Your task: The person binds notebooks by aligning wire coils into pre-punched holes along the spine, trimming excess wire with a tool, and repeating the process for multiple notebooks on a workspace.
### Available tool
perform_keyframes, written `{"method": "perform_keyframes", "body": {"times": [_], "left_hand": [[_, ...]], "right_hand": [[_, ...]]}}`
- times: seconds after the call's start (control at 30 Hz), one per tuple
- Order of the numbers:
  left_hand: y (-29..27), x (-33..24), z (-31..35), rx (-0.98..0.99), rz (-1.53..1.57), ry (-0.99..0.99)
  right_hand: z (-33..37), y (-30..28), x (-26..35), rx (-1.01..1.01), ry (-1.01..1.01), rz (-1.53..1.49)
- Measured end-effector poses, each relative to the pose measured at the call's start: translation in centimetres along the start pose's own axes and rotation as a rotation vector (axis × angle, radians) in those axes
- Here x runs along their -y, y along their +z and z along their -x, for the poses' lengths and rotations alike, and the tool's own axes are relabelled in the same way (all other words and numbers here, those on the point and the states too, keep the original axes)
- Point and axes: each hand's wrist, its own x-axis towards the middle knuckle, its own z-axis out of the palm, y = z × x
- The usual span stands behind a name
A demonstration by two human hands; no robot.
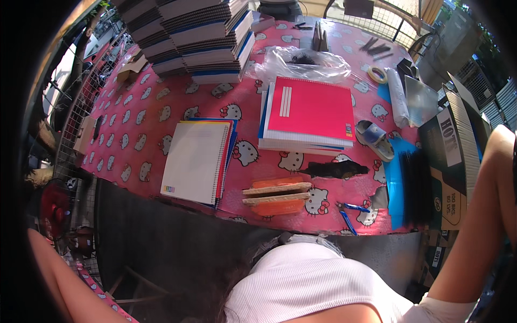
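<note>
Neither of my hands shows. My left arm runs along the lower left rim, and my right arm rises at the right rim beside a cardboard box. On the table before me lies a stack of spiral notebooks with a white sheet on top. Right of it is a second notebook stack with a pink cover uppermost. Close to the front edge sit an orange block with two brown strips and blue-handled cutting pliers, their handles spread.
Tall piles of bound notebooks stand at the back left. A clear plastic bag holds black coils. At the right are a slipper, a tape roll, blue sheets and black spiral bindings. The pink cloth is torn in places.
</note>
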Motion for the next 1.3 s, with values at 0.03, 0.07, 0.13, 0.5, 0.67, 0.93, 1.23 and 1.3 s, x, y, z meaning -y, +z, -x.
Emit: {"method": "perform_keyframes", "body": {"times": [0.03,0.07,0.13,0.5,0.67,0.93,1.23,1.3], "left_hand": [[0.6,-0.1,0.3,0.013,0.001,-0.035],[1.4,-0.2,1.1,0.016,0.005,-0.080],[1.6,-0.2,2.0,0.009,0.006,-0.126],[2.5,-1.2,3.8,-0.010,0.015,-0.178],[2.2,-1.8,4.5,-0.016,0.016,-0.173],[1.9,-2.4,5.0,-0.009,-0.006,-0.168],[-0.2,-3.4,4.3,-0.024,-0.097,-0.082],[-2.7,-4.6,3.5,-0.050,-0.159,-0.017]], "right_hand": [[0.2,-0.7,-0.3,-0.010,0.016,0.012],[0.2,-1.0,-0.3,-0.003,0.016,0.019],[0.2,-0.6,-0.1,0.001,0.012,0.024],[2.0,-1.6,-1.1,0.042,0.027,0.085],[2.9,-2.3,-1.5,0.062,0.029,0.108],[3.6,-2.6,-2.2,0.071,0.034,0.123],[4.3,-3.8,-2.7,0.012,0.034,0.143],[4.3,-4.1,-2.6,-0.035,0.033,0.127]]}}
